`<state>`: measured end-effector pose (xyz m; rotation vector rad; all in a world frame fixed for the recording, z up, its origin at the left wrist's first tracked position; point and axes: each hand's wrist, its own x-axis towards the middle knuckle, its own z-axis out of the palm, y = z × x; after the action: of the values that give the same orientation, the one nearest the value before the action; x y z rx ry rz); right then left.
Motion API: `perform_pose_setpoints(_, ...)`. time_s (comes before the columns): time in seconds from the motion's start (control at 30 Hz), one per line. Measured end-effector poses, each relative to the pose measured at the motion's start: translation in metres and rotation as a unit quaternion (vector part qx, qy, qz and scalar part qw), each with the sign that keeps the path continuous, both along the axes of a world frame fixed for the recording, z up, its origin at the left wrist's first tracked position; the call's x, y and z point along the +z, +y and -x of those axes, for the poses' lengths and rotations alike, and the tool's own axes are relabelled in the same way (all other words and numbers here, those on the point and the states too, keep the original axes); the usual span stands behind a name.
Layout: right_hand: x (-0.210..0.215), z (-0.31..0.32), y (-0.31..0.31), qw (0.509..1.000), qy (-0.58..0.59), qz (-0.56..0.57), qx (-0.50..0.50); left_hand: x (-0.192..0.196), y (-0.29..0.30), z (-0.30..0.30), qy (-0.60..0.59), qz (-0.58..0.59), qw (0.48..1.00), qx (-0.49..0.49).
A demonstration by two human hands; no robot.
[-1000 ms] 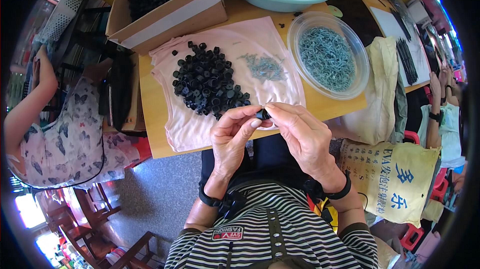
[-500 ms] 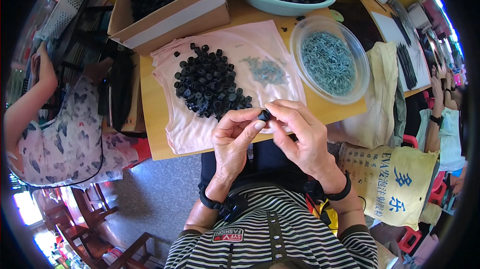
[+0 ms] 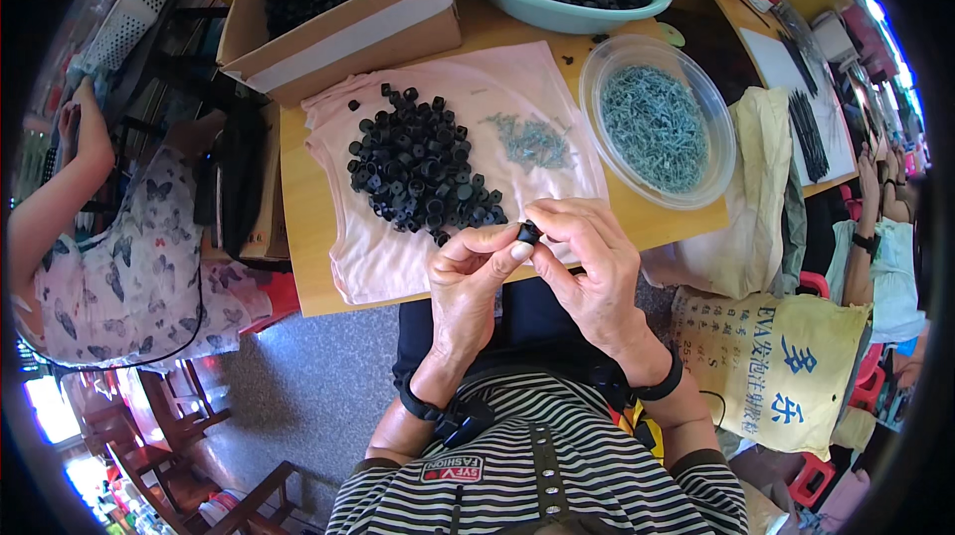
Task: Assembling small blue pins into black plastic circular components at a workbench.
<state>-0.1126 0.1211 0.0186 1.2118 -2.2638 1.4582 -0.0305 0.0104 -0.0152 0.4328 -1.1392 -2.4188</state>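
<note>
Between my two hands, over the near edge of the cloth, is a small black plastic cap [image 3: 528,232]. My left hand [image 3: 466,271] pinches it between thumb and forefinger. The fingertips of my right hand [image 3: 587,262] are closed at its other side; whether they also hold a screw is too small to tell. Just beyond my left hand, a heap of similar black caps [image 3: 413,157] lies on a pale pink cloth [image 3: 487,83]. A small scatter of silvery screws [image 3: 532,141] rests on the cloth, to the right of the heap.
A clear round tub [image 3: 587,88] full of screws stands right of the cloth. Behind are a cardboard box [image 3: 343,33] and a pale green basin [image 3: 557,16], both holding black parts. The wooden table [image 3: 298,267] ends close to me. Another person's arm [image 3: 65,182] shows at left.
My right hand has shifted slightly left, and its fingers have come closer to the cap. My left hand still pinches the cap in nearly the same place.
</note>
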Motion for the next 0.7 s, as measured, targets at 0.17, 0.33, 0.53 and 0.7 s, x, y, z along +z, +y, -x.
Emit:
perform_pose_setpoints(0.17,0.002,-0.001,0.001,1.0,-0.022,0.013,0.017,-0.003,0.004,0.0,0.028,-0.033,0.999,0.004)
perform_pose_setpoints(0.33,0.008,0.005,0.003,0.999,-0.025,-0.001,0.036,-0.001,0.004,0.002,0.028,-0.043,0.999,-0.001)
perform_pose_setpoints(0.53,0.008,0.002,0.002,0.999,-0.008,0.01,0.039,0.003,0.008,0.0,0.037,-0.082,0.996,0.008)
perform_pose_setpoints(0.7,0.004,-0.002,0.003,1.0,-0.005,0.007,0.023,0.001,0.011,0.0,0.036,-0.094,0.995,0.004)
